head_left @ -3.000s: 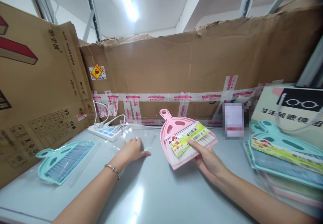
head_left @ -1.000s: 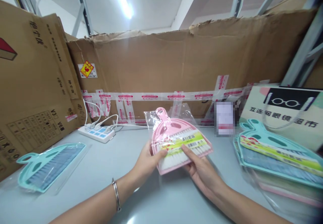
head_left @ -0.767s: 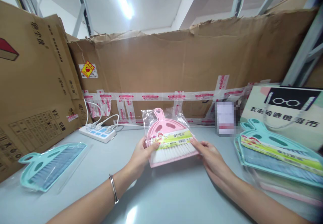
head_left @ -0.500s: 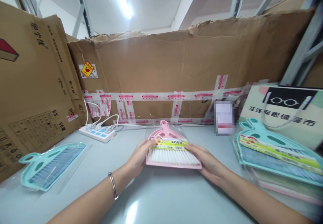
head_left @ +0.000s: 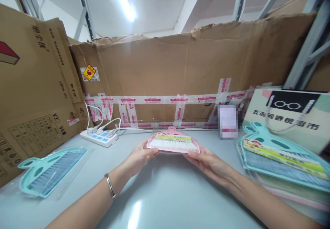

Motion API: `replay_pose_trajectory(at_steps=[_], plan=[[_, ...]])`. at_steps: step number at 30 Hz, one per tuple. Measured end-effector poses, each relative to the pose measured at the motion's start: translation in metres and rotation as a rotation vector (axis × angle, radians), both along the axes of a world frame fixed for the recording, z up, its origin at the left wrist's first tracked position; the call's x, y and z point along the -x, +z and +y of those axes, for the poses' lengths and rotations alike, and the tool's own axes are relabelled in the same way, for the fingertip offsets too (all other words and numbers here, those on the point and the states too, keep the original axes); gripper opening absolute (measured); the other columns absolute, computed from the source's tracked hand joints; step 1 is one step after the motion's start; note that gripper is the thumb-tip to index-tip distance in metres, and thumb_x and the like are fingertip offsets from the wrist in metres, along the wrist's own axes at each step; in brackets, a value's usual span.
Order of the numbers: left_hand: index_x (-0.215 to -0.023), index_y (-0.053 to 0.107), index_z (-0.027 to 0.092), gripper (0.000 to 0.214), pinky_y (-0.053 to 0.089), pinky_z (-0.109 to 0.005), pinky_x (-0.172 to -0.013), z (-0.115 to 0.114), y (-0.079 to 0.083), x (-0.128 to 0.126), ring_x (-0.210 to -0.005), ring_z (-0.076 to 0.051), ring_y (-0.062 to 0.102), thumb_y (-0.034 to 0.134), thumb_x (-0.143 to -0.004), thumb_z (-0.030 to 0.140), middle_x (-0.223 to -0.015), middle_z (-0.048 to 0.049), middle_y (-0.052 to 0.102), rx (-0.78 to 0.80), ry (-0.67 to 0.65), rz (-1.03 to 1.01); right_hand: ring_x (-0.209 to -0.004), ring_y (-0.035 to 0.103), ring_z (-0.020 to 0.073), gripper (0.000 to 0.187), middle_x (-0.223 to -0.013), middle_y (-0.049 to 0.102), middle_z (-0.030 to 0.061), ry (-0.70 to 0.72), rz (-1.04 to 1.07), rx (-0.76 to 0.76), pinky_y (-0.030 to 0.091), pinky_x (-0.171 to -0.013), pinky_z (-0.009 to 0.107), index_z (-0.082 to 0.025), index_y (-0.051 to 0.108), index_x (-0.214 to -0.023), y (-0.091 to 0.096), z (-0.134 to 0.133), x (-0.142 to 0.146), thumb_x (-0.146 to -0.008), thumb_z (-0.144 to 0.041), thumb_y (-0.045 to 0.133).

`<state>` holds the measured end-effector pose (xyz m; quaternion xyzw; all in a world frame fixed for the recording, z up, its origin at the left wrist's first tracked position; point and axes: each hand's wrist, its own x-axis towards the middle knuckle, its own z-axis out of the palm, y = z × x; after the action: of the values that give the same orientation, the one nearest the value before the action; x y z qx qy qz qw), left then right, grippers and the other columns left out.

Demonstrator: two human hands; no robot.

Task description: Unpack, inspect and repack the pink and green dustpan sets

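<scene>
A pink dustpan and brush set with white bristles and a yellow-green label is held just above the table, its handle pointing away from me. My left hand grips its near left corner, thumb on top. On the near right corner, my right hand pinches the edge with the thumb above and fingers below. A turquoise dustpan and brush set in clear wrapping lies at the left. To the right is a stack of wrapped dustpan sets, turquoise on top and pink beneath.
A white power strip with plugged-in cables sits at the back left of the grey table. Large cardboard boxes wall off the back and left. A paper bag with rope handles stands behind the right stack, near a blurred-out item.
The pink set has tipped flatter, its handle lowered and its bristle edge raised. Both hands have shifted to the near corners of the pan.
</scene>
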<state>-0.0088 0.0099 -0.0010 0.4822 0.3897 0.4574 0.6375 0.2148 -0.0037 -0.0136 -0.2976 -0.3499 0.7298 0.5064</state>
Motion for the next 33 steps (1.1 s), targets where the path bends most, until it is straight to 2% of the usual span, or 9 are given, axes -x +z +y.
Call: replay_pose_trajectory(at_steps=[4,7,10,13,18,21,25,28,33], plan=[[-0.093,0.055,0.012,0.037,0.047,-0.023,-0.067,0.0,-0.008,-0.006,-0.065,-0.01,0.06,0.071,-0.063,0.025,-0.074,-0.003,0.065,0.009,0.211,0.067,-0.076,0.068,0.0149,0.023,-0.083,0.071,0.0058,-0.202,0.0,0.092,0.057,-0.068,0.018,-0.012,0.064,-0.083,-0.009,0.004,0.005,-0.063,-0.004,0.071],[-0.093,0.054,0.011,0.036,0.048,-0.026,-0.065,-0.001,-0.008,-0.007,-0.062,-0.012,0.06,0.067,-0.068,0.034,-0.069,-0.0035,0.064,-0.108,0.221,0.184,-0.061,0.067,0.0145,0.009,-0.067,0.07,0.0087,-0.303,-0.022,0.163,0.057,-0.057,0.017,-0.009,0.063,-0.068,-0.013,0.007,0.006,-0.066,-0.001,0.066],[-0.108,0.052,0.012,0.044,0.049,-0.03,-0.068,-0.001,-0.003,-0.002,-0.076,-0.018,0.062,0.056,-0.077,0.042,-0.085,-0.0084,0.066,-0.307,0.134,0.183,-0.054,0.066,0.0136,0.011,-0.062,0.07,0.0087,-0.357,-0.021,0.168,0.056,-0.053,0.017,-0.009,0.062,-0.063,-0.008,0.007,0.003,-0.067,0.0,0.066],[-0.132,0.035,0.019,0.052,0.046,-0.036,-0.08,0.001,0.001,0.007,-0.097,-0.022,0.058,0.041,-0.085,0.039,-0.111,-0.0112,0.06,-0.463,0.026,0.167,-0.054,0.066,0.0125,0.012,-0.063,0.07,0.0068,-0.356,0.0,0.151,0.056,-0.055,0.016,-0.011,0.063,-0.063,-0.003,0.006,0.001,-0.068,0.0,0.066],[-0.129,0.041,0.023,0.055,0.035,-0.035,-0.098,0.004,-0.009,0.011,-0.117,-0.023,0.045,0.058,-0.077,0.028,-0.133,-0.01,0.045,-0.705,-0.067,0.415,-0.059,0.067,0.0123,0.007,-0.066,0.071,0.0074,-0.279,-0.052,0.159,0.056,-0.06,0.017,-0.01,0.065,-0.068,-0.005,0.007,0.001,-0.071,-0.003,0.064],[-0.108,0.056,0.02,0.037,0.042,-0.035,-0.088,0.004,-0.016,0.006,-0.101,-0.021,0.055,0.063,-0.073,0.033,-0.115,-0.0089,0.058,-0.632,0.075,0.448,-0.066,0.067,0.0132,0.008,-0.073,0.071,0.0076,-0.225,-0.105,0.087,0.056,-0.066,0.019,-0.011,0.065,-0.075,-0.004,0.006,-0.001,-0.069,-0.014,0.07],[-0.084,0.059,0.017,0.023,0.045,-0.031,-0.079,0.004,-0.019,0.0,-0.083,-0.017,0.057,0.056,-0.078,0.039,-0.088,-0.0039,0.064,-0.572,0.297,0.408,-0.097,0.062,0.0212,0.059,-0.109,0.065,0.0098,-0.02,-0.147,-0.175,0.049,-0.089,0.033,-0.018,0.058,-0.106,-0.002,0.002,-0.003,-0.054,-0.035,0.08],[-0.073,0.057,0.016,0.022,0.046,-0.026,-0.073,0.004,-0.02,-0.003,-0.074,-0.013,0.055,0.056,-0.078,0.037,-0.073,-0.001,0.059,-0.549,0.353,0.34,-0.103,0.059,0.0236,0.091,-0.118,0.06,0.0097,0.0,-0.235,-0.278,0.044,-0.094,0.037,-0.023,0.046,-0.119,-0.005,0.003,0.0,-0.038,-0.026,0.087],[-0.103,0.049,0.021,0.031,0.052,-0.028,-0.069,0.001,-0.018,-0.009,-0.085,-0.015,0.057,0.058,-0.076,0.034,-0.104,-0.0043,0.057,-0.475,0.236,0.172,-0.086,0.065,0.0181,0.051,-0.099,0.068,0.0051,-0.261,-0.234,-0.14,0.052,-0.078,0.03,-0.02,0.053,-0.099,-0.015,0.01,0.003,-0.058,-0.036,0.077]])
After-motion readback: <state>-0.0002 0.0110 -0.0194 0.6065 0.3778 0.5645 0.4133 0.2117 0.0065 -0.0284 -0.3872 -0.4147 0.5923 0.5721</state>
